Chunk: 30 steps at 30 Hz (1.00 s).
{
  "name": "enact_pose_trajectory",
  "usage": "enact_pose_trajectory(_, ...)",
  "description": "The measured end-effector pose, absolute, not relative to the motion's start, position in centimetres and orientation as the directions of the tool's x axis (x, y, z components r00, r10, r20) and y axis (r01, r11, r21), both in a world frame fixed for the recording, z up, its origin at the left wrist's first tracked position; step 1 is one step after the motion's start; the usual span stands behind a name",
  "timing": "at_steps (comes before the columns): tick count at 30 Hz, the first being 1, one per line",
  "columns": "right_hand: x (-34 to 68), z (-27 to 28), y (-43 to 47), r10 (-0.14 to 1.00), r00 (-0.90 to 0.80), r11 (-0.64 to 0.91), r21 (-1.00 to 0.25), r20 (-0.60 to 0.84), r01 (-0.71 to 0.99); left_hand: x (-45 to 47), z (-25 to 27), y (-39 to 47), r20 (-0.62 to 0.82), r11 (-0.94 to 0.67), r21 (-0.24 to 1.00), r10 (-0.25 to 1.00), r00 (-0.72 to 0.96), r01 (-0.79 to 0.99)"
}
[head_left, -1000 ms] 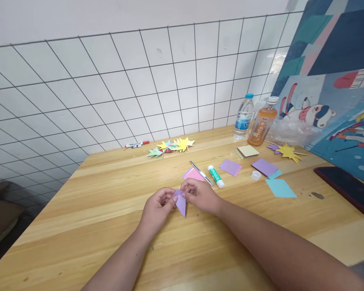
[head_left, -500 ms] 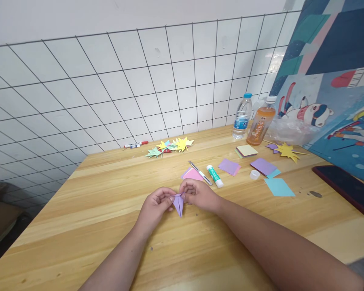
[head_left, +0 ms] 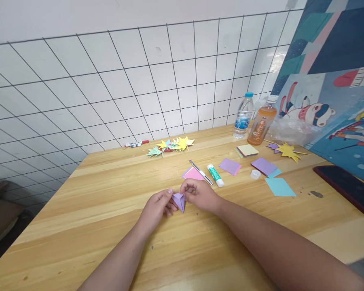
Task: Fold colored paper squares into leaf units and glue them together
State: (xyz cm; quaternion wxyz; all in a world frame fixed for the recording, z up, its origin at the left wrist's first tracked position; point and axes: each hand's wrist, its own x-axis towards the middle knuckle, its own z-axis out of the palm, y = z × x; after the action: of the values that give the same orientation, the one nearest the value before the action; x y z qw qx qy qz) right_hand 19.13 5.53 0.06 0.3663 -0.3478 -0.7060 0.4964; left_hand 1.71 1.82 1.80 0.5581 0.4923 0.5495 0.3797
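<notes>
A small folded purple paper (head_left: 179, 201), kite-shaped with its point toward me, is held between my two hands just above the table. My left hand (head_left: 158, 207) pinches its left side, the thumb on top and the other fingers curled beneath. At the upper right edge, my right hand (head_left: 200, 195) grips the paper between thumb and fingertips. Beyond my right hand lie pink paper squares (head_left: 193, 173), with a utility knife (head_left: 201, 172) across them. A green and white glue stick (head_left: 215, 175) rests beside the knife.
Folded paper leaves (head_left: 182, 144) and markers (head_left: 136, 144) lie near the tiled wall. To the right are purple sheets (head_left: 229, 166), a blue sheet (head_left: 280, 187), a clear cap (head_left: 255, 174) and a phone (head_left: 346, 190). A water bottle (head_left: 243, 116) and an orange drink bottle (head_left: 262, 121) stand behind.
The purple paper has tilted, its lower point swinging slightly right and up. My left thumb has lifted higher along the paper's edge. My right hand has stayed almost in place.
</notes>
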Motion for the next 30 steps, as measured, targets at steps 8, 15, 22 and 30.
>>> enact_pose_trajectory(8,19.00,0.21,5.50,0.872,-0.471,0.215,-0.969,0.134,0.121,1.86,1.97,1.78,-0.246,0.210,0.953,0.957,0.153,0.221)
enact_pose_trajectory(15,19.25,0.44,5.55,0.878,-0.478,0.113,-0.975,0.007,0.192,1.84,1.42,1.69,-0.188,0.132,0.957,0.961,0.203,0.260)
enact_pose_trajectory(22,18.94,-0.31,5.76,0.895,-0.434,0.267,-0.907,0.107,0.326,1.88,1.36,1.57,-0.186,0.132,0.957,0.963,0.194,0.260)
enact_pose_trajectory(30,19.16,0.00,5.75,0.895,-0.429,0.283,-0.897,0.120,0.340,2.07,1.75,1.54,-0.218,0.168,0.948,0.961,0.168,0.269)
